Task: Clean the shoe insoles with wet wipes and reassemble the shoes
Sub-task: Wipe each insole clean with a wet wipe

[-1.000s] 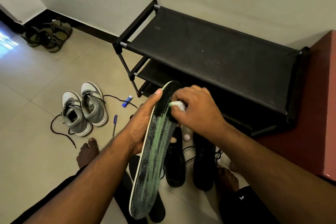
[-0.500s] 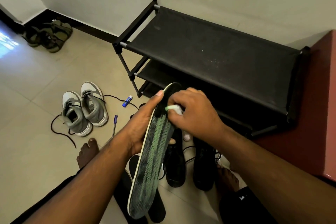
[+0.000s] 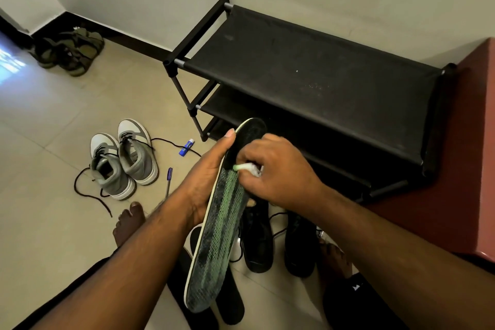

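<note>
The left hand point(image 3: 206, 182) gripped the green-and-black insole point(image 3: 222, 220) along its left edge, thumb reaching toward its toe end, holding it in the air just in front of the black shoe rack point(image 3: 308, 72). The right hand point(image 3: 278, 171) pinched a bunched wet wipe point(image 3: 247, 167) against the insole's upper face. Below the insole stood two black shoes point(image 3: 258, 238); left of the rack, open floor point(image 3: 40, 142) held grey sneakers point(image 3: 123, 158).
</note>
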Action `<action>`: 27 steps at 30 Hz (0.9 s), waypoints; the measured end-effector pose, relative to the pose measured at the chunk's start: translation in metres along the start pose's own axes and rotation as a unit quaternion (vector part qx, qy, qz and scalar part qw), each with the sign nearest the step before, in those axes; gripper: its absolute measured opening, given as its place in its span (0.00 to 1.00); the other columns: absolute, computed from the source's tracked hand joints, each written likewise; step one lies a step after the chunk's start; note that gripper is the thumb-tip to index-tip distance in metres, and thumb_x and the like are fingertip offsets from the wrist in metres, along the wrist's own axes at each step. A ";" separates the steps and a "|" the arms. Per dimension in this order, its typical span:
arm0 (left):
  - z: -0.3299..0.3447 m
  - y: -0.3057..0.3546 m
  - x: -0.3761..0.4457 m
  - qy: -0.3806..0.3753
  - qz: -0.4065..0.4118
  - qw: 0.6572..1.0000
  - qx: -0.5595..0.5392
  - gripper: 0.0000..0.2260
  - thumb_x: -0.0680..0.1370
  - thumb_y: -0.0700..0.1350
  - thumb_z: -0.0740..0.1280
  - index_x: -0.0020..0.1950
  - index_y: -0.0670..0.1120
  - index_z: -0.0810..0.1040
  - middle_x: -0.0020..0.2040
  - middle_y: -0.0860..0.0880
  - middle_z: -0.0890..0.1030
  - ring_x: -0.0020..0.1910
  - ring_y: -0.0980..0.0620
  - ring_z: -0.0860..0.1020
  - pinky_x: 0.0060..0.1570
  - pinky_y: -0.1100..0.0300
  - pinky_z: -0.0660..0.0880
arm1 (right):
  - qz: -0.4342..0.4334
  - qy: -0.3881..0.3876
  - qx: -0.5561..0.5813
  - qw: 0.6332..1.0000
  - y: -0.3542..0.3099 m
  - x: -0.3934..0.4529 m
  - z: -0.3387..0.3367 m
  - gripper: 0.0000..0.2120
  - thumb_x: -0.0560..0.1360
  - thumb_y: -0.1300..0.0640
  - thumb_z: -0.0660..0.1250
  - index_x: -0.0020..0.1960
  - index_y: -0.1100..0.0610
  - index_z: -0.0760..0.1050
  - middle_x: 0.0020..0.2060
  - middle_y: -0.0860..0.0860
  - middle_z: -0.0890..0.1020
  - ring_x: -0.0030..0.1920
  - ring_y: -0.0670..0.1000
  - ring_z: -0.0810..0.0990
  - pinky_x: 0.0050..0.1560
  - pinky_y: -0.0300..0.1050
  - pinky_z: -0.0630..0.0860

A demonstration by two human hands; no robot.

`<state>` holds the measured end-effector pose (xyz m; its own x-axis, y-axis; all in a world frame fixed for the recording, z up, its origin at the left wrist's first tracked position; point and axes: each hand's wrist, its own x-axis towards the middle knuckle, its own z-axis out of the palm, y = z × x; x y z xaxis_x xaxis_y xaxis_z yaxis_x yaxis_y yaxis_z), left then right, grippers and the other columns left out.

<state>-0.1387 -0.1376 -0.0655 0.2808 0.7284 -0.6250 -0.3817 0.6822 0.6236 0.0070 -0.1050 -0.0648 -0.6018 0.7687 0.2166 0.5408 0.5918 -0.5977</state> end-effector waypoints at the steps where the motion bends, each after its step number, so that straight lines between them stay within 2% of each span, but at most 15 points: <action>1: 0.000 -0.001 0.000 -0.001 0.000 1.000 0.003 0.26 0.76 0.65 0.62 0.52 0.44 0.84 0.42 0.39 0.82 0.36 0.43 0.79 0.42 0.49 0.78 | 0.012 0.010 -0.003 1.000 0.003 0.001 -0.002 0.09 0.68 0.50 0.61 0.40 0.52 0.78 0.34 0.45 0.80 0.38 0.48 0.74 0.43 0.49 0.74; 4: 0.002 -0.002 0.000 0.004 -0.009 1.000 0.026 0.27 0.74 0.65 0.64 0.57 0.44 0.83 0.45 0.39 0.82 0.39 0.45 0.83 0.41 0.47 0.79 | 0.073 0.062 -0.009 0.995 0.015 0.006 -0.015 0.05 0.68 0.53 0.64 0.39 0.52 0.78 0.35 0.44 0.80 0.40 0.48 0.75 0.45 0.50 0.74; 6: 0.002 -0.004 0.001 0.004 -0.018 0.999 0.036 0.30 0.73 0.65 0.65 0.63 0.43 0.79 0.49 0.38 0.82 0.44 0.43 0.84 0.40 0.47 0.81 | 0.113 0.109 -0.015 0.987 0.024 0.010 -0.024 0.04 0.68 0.54 0.65 0.39 0.52 0.78 0.36 0.44 0.81 0.41 0.49 0.75 0.46 0.49 0.74; 9: 0.003 -0.005 0.001 -0.001 -0.025 0.999 0.043 0.31 0.73 0.65 0.66 0.65 0.42 0.78 0.52 0.37 0.82 0.50 0.39 0.83 0.43 0.45 0.80 | 0.147 0.147 -0.021 0.978 0.030 0.011 -0.029 0.03 0.68 0.55 0.65 0.38 0.51 0.78 0.35 0.44 0.81 0.41 0.48 0.75 0.44 0.46 0.74; 12: 0.002 -0.004 0.002 0.006 -0.013 0.999 0.038 0.30 0.74 0.65 0.65 0.62 0.43 0.80 0.51 0.37 0.82 0.46 0.41 0.83 0.44 0.45 0.79 | 0.112 0.122 -0.019 0.986 0.022 0.009 -0.022 0.03 0.68 0.56 0.66 0.39 0.53 0.78 0.36 0.45 0.81 0.40 0.49 0.76 0.43 0.46 0.73; 15: 0.000 0.000 0.000 0.016 -0.003 1.000 0.020 0.27 0.76 0.65 0.63 0.55 0.43 0.84 0.44 0.38 0.81 0.39 0.42 0.80 0.45 0.46 0.78 | 0.032 0.057 -0.006 0.998 0.004 0.001 -0.003 0.05 0.67 0.55 0.65 0.39 0.55 0.79 0.35 0.48 0.81 0.38 0.50 0.75 0.41 0.45 0.72; 18: -0.005 0.001 0.000 0.028 0.004 1.000 0.014 0.28 0.77 0.64 0.62 0.59 0.40 0.81 0.43 0.37 0.81 0.37 0.42 0.79 0.41 0.48 0.78 | -0.002 0.010 -0.004 1.000 -0.004 -0.004 0.007 0.07 0.68 0.52 0.63 0.39 0.53 0.78 0.33 0.46 0.79 0.38 0.49 0.73 0.41 0.46 0.73; 22: -0.006 -0.001 0.002 0.041 0.010 0.999 0.027 0.24 0.75 0.63 0.66 0.57 0.44 0.82 0.48 0.37 0.81 0.42 0.42 0.81 0.48 0.45 0.76 | 0.060 0.056 0.002 0.997 0.008 0.003 -0.007 0.05 0.69 0.53 0.65 0.39 0.52 0.79 0.35 0.44 0.80 0.40 0.48 0.74 0.43 0.48 0.74; 25: -0.003 -0.002 0.005 0.052 0.001 0.998 0.046 0.29 0.72 0.63 0.66 0.62 0.42 0.80 0.56 0.32 0.81 0.51 0.37 0.82 0.49 0.42 0.77 | 0.124 0.116 0.006 0.985 0.020 0.008 -0.019 0.02 0.69 0.55 0.67 0.38 0.51 0.79 0.36 0.43 0.81 0.41 0.47 0.76 0.44 0.44 0.72; 27: -0.002 -0.003 0.005 0.045 -0.004 0.998 0.049 0.30 0.72 0.63 0.67 0.63 0.42 0.79 0.56 0.33 0.81 0.53 0.36 0.82 0.49 0.41 0.78 | 0.158 0.151 0.006 0.976 0.027 0.010 -0.025 0.03 0.69 0.57 0.67 0.38 0.51 0.79 0.35 0.43 0.81 0.42 0.47 0.75 0.44 0.42 0.71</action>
<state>-0.1379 -0.1365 -0.0717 0.2020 0.7173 -0.6668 -0.2915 0.6940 0.6583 0.0296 -0.0753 -0.0592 -0.2042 0.9500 0.2362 0.6639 0.3117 -0.6798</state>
